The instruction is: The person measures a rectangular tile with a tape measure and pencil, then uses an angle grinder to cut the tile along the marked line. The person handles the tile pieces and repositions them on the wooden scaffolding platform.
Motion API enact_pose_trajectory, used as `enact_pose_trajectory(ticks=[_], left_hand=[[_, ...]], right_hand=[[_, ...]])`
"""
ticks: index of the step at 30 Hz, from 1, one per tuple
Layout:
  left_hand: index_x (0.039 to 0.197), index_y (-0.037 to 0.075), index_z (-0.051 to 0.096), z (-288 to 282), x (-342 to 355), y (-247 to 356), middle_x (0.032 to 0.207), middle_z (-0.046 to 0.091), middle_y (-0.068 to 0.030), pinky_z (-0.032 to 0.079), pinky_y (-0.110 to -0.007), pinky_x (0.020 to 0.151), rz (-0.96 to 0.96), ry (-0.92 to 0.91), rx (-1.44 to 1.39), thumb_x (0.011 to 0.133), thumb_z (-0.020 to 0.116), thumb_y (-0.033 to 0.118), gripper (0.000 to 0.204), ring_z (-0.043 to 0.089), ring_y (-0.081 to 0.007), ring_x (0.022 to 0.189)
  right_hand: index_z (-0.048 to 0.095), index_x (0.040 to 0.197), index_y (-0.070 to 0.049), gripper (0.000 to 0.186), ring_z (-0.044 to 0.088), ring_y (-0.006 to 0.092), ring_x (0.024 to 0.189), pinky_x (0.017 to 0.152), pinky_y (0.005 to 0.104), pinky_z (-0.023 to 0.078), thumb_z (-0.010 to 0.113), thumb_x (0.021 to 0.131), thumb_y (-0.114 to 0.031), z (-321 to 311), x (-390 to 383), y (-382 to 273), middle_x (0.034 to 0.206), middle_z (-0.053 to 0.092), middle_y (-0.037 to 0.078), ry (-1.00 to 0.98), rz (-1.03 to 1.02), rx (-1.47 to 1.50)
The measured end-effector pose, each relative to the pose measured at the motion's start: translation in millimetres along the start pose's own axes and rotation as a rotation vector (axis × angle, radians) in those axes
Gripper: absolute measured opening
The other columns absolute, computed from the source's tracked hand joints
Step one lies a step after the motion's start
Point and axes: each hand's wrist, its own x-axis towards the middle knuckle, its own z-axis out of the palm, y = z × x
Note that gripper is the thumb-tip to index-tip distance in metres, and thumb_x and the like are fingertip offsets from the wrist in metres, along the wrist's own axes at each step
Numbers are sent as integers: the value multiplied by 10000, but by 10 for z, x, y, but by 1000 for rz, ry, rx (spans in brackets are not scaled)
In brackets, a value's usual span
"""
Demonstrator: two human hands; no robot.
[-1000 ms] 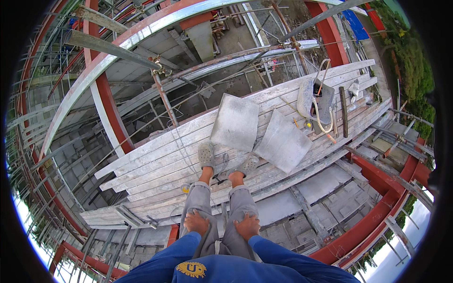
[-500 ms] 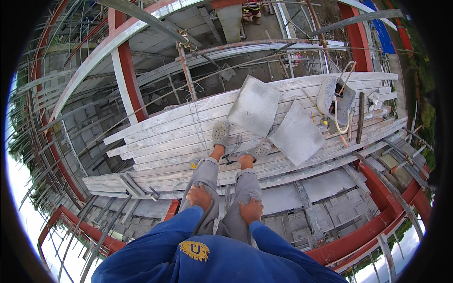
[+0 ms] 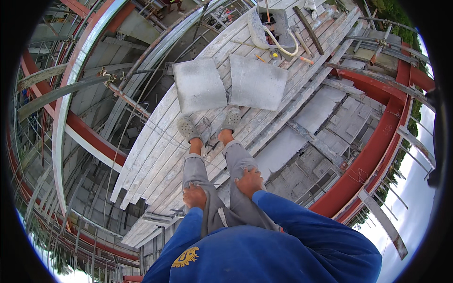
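Observation:
Both my hands are on my grey trousers. My left hand lies over the left leg near the knee, fingers curled on the cloth. On the other leg, my right hand is closed over the fabric, which bunches by the fingers. No tool shows in either hand. Past my grey clogs, two square grey slabs lie side by side on the planks, the left slab close to the toes. A dark wire or cord lies between the feet.
Whitish planks form the platform under me. A grey tub with a pale curved handle stands beyond the slabs, near a dark bar and a small yellow item. Red beams and scaffold poles flank open drops.
My view has turned to the right, so platform, slabs and tub appear rotated and shifted. My feet are nearer the slabs in the picture. Both hands remain on my legs.

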Motion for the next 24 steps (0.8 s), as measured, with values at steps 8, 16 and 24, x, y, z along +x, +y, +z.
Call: enact_pose_trajectory(ticks=[8, 16, 24], left_hand=[[1520, 94, 604, -91, 37, 17, 1332, 636, -253, 593, -563, 908, 49, 22, 78, 1094, 498, 444, 562, 721, -463, 1088], [1521, 93, 599, -150, 81, 41, 1332, 626, -277, 583, -597, 909, 103, 44, 120, 1100, 488, 430, 550, 716, -483, 1091], [1496, 95, 619, -128, 146, 47, 1306, 625, -293, 599, -583, 894, 128, 89, 178, 1096, 489, 428, 537, 717, -492, 1078]], right_hand=[[450, 1655, -98, 853, 438, 560, 1481, 1154, 652, 456, 668, 989, -585, 145, -28, -14, 1699, 348, 312, -18, 16, 103], [424, 1672, -103, 872, 425, 587, 1485, 1139, 684, 455, 668, 987, -585, 237, -30, 15, 1711, 328, 312, -39, 15, 152], [407, 1679, -105, 879, 431, 582, 1483, 1128, 701, 456, 665, 992, -590, 405, 6, 36, 1707, 328, 315, -41, 2, 212]])
